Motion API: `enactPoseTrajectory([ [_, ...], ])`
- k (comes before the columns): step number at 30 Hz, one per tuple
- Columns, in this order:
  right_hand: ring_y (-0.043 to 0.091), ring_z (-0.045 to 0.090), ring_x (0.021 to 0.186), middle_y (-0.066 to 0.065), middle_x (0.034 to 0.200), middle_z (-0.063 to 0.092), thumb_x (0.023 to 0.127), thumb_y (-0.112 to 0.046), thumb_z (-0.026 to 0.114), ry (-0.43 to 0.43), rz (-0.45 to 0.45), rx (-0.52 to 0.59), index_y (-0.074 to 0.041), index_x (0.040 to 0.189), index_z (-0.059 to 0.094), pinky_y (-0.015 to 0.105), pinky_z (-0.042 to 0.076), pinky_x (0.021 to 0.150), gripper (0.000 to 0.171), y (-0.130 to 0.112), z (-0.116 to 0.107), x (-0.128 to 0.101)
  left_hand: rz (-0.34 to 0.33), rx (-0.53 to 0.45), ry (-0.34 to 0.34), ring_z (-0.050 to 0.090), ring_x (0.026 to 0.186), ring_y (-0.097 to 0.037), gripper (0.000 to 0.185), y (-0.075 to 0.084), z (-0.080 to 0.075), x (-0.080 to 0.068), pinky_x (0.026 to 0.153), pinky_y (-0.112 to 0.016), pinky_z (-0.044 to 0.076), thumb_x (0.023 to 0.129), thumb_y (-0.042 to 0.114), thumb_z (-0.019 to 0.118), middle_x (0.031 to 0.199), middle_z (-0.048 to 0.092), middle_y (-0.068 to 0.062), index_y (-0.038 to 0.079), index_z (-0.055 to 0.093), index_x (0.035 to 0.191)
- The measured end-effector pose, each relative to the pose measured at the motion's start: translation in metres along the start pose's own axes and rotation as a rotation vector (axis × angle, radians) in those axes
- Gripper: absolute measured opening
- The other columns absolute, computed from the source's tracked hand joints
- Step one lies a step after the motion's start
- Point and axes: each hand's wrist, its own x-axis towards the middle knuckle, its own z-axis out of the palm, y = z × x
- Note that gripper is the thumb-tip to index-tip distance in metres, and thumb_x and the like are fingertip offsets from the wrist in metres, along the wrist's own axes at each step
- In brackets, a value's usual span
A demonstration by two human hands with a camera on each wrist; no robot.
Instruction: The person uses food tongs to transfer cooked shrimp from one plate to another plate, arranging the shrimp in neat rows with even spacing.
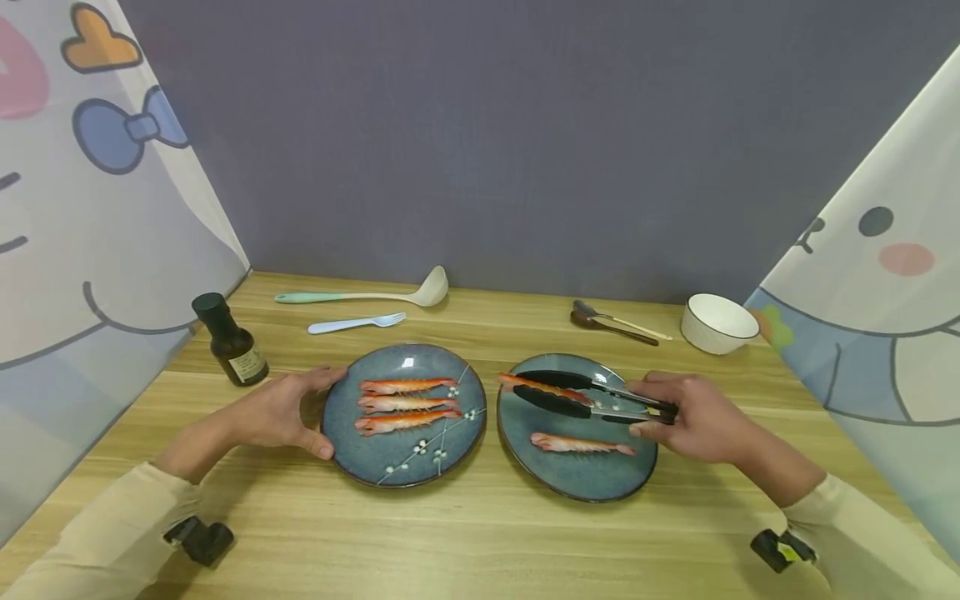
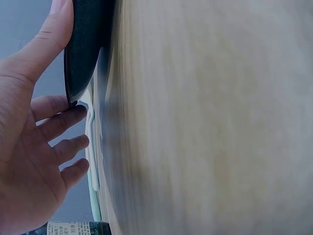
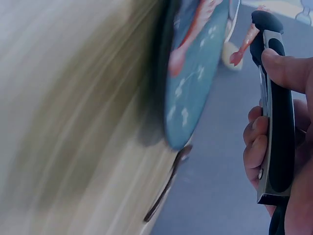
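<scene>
My left hand (image 1: 279, 414) rests at the left rim of a blue plate (image 1: 405, 358), its thumb and forefinger touching the edge and the other fingers loosely spread. Three orange-and-white shrimp (image 1: 408, 422) lie in a row on that plate. My right hand (image 1: 693, 412) grips black-tipped metal tongs (image 1: 551, 403) over a second blue plate (image 1: 573, 483). Held between the tong heads is one shrimp (image 1: 516, 382), tail pointing left. On the second plate below them lies a single shrimp (image 1: 581, 444). The right wrist view shows the tongs' black-and-metal handle (image 3: 281, 132) within curled fingers.
A dark bottle (image 1: 232, 346) stands left of my left hand. Behind the plates lie a ladle (image 1: 431, 290), a light blue fork (image 1: 352, 323) and two small spoons (image 1: 611, 327). A white bowl (image 1: 718, 325) stands at the back right, near the wall panel.
</scene>
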Motion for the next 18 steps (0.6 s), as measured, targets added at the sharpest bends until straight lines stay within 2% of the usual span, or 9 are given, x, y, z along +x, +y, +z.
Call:
enactPoseTrajectory([
  [4, -0.006, 0.038, 0.054, -0.013, 0.085, 0.056, 0.071, -0.012, 0.081, -0.032, -0.012, 0.003, -0.001, 0.109, 0.069, 0.019, 0.036, 0.05, 0.042, -0.012, 0.006, 0.019, -0.002, -0.002, 0.003, 0.034, 0.125, -0.052, 0.114, 0.0, 0.0, 0.0, 0.097, -0.062, 0.031, 0.057, 0.055, 0.084, 0.135, 0.041, -0.033, -0.012, 0.039, 0.137],
  [10, -0.002, 0.044, 0.058, -0.003, 0.096, 0.063, 0.076, -0.017, 0.079, -0.113, -0.039, 0.037, 0.002, 0.113, 0.067, 0.023, 0.042, 0.055, 0.043, -0.03, 0.024, 0.047, -0.013, -0.006, 0.0, 0.034, 0.125, -0.052, 0.115, 0.002, 0.0, -0.001, 0.097, -0.062, 0.031, 0.057, 0.057, 0.083, 0.136, 0.04, -0.033, -0.012, 0.039, 0.138],
  [14, 0.002, 0.046, 0.061, -0.003, 0.093, 0.063, 0.079, -0.023, 0.077, -0.169, -0.039, 0.076, -0.002, 0.115, 0.068, 0.022, 0.041, 0.056, 0.042, -0.044, 0.04, 0.065, -0.016, -0.005, 0.003, 0.034, 0.125, -0.051, 0.115, 0.002, -0.001, -0.002, 0.097, -0.062, 0.031, 0.057, 0.057, 0.083, 0.136, 0.04, -0.033, -0.011, 0.039, 0.138],
  [18, 0.003, 0.045, 0.063, -0.006, 0.086, 0.059, 0.079, -0.025, 0.078, -0.221, -0.032, 0.063, -0.008, 0.115, 0.069, 0.023, 0.041, 0.058, 0.04, -0.058, 0.051, 0.081, -0.016, -0.004, 0.001, 0.034, 0.125, -0.051, 0.115, 0.002, -0.001, -0.002, 0.097, -0.061, 0.031, 0.057, 0.057, 0.082, 0.136, 0.04, -0.033, -0.012, 0.039, 0.138],
])
